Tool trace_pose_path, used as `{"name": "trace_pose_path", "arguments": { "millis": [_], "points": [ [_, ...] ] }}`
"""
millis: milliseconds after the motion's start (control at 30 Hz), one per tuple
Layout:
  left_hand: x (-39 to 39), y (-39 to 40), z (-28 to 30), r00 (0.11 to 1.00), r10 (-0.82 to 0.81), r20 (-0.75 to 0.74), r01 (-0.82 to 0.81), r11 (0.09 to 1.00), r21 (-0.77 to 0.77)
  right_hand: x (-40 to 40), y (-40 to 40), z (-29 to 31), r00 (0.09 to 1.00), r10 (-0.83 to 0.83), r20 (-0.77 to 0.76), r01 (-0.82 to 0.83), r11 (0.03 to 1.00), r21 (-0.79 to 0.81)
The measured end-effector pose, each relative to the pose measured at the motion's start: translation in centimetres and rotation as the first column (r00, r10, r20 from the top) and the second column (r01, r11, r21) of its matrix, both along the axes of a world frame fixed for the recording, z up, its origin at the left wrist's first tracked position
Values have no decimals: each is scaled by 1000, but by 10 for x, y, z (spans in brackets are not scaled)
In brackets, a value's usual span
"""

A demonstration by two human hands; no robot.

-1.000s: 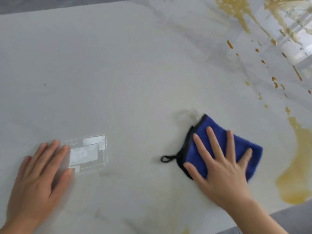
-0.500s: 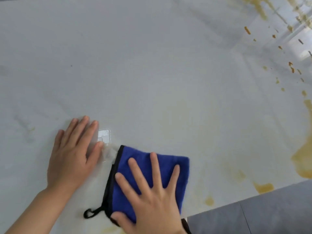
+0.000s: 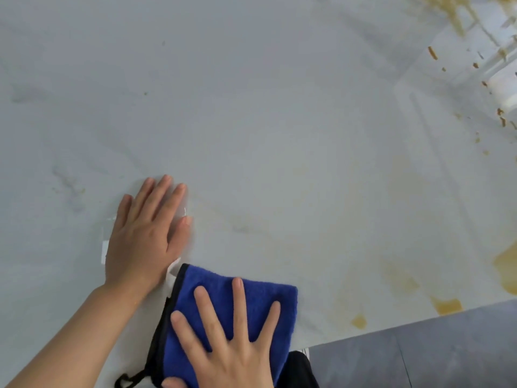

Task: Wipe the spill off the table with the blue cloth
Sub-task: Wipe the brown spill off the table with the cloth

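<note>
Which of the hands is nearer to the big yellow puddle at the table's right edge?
Right. The right hand presses the blue cloth, left of the puddle; the left hand lies flat farther left.

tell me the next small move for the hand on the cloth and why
Probably slide the right hand, flat on the blue cloth, rightward along the near table edge: yellow-brown spill patches sit there unwiped, with a larger pool beyond.

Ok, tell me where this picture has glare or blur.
Head view: window glare washes the table at the far right, over the spill; the right hand on the cloth is slightly motion-blurred; the left hand reads sharper; wide-angle bending shows at the edges.
</note>
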State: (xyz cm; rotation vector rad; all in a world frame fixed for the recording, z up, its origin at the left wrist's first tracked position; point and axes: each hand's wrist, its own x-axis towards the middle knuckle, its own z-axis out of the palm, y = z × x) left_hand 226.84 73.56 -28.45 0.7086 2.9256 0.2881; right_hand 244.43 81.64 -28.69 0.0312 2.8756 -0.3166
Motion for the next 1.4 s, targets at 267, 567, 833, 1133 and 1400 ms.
{"name": "trace_pose_path", "arguments": {
  "millis": [267, 567, 833, 1133, 1400],
  "points": [
    [-1, -1, -1, 1000, 2, -11, -3, 1000, -10, -33, 39, 7, 978, -62, -201, 75, 995, 60],
    [1, 2, 0, 999, 39, 2, -39, 999, 0, 19, 66, 6, 980, -198, 11, 197, 980, 36],
    [0, 1, -4, 999, 48, 8, -48, 999, 4, -40, 143, 6, 953, -294, -79, 302, 947, 113],
    [-3, 0, -8, 998, 54, -11, -54, 997, 49, 31, 157, 14, 924, -381, 38, 376, 922, 95],
    [-5, -2, -14, 999, 49, -14, -48, 998, 45, 9, 197, 9, 944, -331, 9, 328, 937, 123]
  ]
}}
